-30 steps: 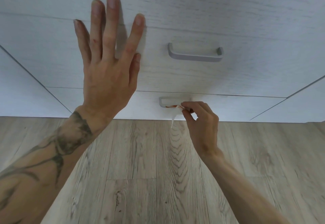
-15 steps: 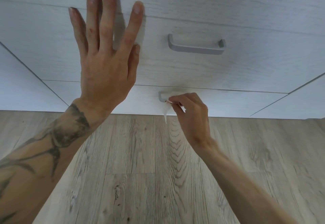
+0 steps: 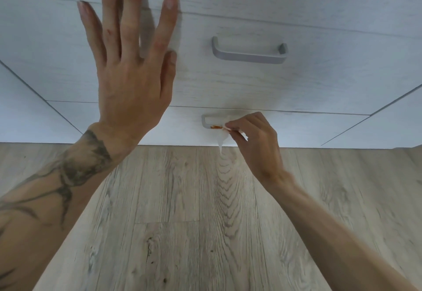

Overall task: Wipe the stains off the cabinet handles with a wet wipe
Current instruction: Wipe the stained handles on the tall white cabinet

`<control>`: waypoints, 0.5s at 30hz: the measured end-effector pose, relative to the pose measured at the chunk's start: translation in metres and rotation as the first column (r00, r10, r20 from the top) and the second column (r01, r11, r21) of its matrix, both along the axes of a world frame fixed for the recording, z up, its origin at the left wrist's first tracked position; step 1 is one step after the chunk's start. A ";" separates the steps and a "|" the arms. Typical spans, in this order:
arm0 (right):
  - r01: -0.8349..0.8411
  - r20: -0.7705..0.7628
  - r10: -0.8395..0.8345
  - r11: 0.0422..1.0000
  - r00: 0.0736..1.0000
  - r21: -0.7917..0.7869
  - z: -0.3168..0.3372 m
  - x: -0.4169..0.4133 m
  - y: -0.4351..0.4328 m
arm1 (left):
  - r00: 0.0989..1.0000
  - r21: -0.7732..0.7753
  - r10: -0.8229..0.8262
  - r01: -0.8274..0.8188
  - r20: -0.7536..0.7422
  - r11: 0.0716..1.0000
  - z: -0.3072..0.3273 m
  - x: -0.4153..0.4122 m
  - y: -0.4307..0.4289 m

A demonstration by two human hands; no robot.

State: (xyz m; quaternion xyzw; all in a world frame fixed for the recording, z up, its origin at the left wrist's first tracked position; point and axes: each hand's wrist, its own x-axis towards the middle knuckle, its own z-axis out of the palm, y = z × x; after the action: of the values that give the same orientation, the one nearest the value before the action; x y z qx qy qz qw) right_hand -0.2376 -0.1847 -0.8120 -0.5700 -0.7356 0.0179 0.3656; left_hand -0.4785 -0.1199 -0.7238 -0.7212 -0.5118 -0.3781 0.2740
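Two hands in play. Right hand [image 3: 255, 144], lower centre, pinches wet wipe [image 3: 222, 139] between thumb and fingertips, pressed on lower handle [image 3: 210, 123]; orange stain [image 3: 215, 127] left of wipe, not yet cleared. Left hand [image 3: 132, 74], upper left, fingers straight and spread over upper drawer front [image 3: 319, 80]; contact unclear. Wipe likely light, limp, damp, tail dangling; bunch tight for scrubbing. Upper handle [image 3: 249, 54] looks clean. Both drawers closed, contents hidden.

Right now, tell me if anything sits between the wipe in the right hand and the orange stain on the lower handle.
Nothing visible does. The right hand pinches the wet wipe against the lower handle, right beside the orange stain. The left hand is spread open higher up, to the left, clear of it.
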 end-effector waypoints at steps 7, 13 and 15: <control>0.102 -0.180 -0.105 0.994 0.978 -0.027 0.011 -0.001 -0.010 | 1.000 -0.028 0.000 0.000 -0.004 1.000 0.002 -0.002 -0.003; -0.063 -0.254 0.047 0.996 0.966 -0.056 0.011 -0.042 -0.005 | 1.000 -0.033 0.006 -0.007 -0.014 0.999 0.002 -0.004 -0.005; -0.038 -0.215 0.026 0.998 0.976 -0.052 0.004 -0.039 -0.007 | 1.000 -0.029 0.010 -0.010 -0.018 1.000 0.002 -0.004 -0.005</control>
State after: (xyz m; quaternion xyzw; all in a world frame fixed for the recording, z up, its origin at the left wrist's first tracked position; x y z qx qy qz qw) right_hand -0.2764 -0.1915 -0.8080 -0.5627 -0.7003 0.1058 0.4264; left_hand -0.4824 -0.1244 -0.7219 -0.7258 -0.5184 -0.3629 0.2698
